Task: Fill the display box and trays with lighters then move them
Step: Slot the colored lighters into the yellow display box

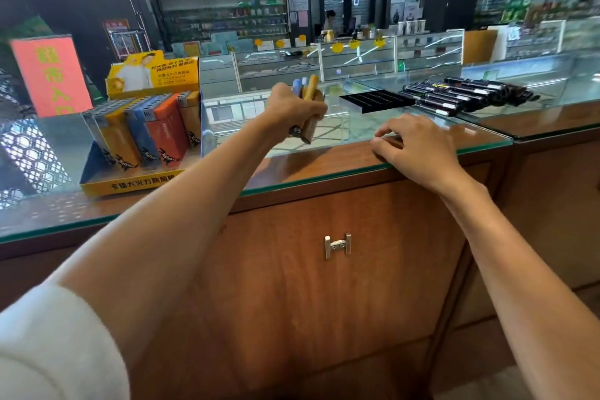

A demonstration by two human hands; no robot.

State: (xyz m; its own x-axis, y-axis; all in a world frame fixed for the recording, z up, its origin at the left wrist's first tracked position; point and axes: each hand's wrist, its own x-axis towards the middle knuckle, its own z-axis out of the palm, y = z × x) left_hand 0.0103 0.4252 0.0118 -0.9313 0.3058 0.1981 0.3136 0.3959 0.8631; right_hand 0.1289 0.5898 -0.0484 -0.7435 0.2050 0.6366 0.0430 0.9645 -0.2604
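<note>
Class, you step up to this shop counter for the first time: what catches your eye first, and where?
A bunch of coloured lighters sits in the grip of the left hand, raised over the glass counter at centre. At the left stands a yellow display box packed with orange, blue and yellow lighters; to the right lies a black tray.

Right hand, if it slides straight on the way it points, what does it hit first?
Probably the black tray, depth unclear; the right hand rests on the glass countertop with bare glass between.
</note>
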